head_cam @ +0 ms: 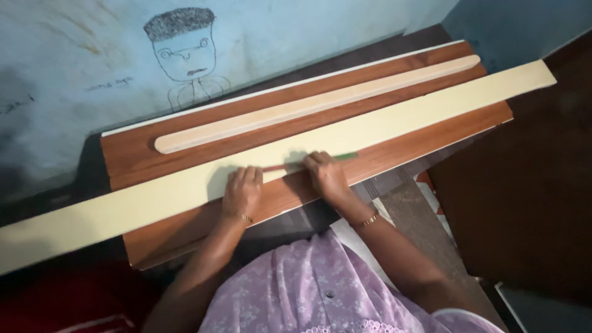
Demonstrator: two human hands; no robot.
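Observation:
A long cream-coloured strip (394, 120) lies diagonally across a brown wooden board (135, 157). My left hand (242, 192) rests flat on the strip's near edge, fingers together, pressing it down. My right hand (325, 176) sits just to the right at the same edge and grips a thin green pencil (345, 156) that lies along the strip's lower edge. A shorter pale wooden slat (314, 103) with rounded ends lies on the board behind the strip, parallel to it.
A light blue wall (296, 31) with a pencil drawing of a figure stands right behind the board. A dark brown panel (524, 197) fills the right side. Red fabric (61, 302) shows at the lower left.

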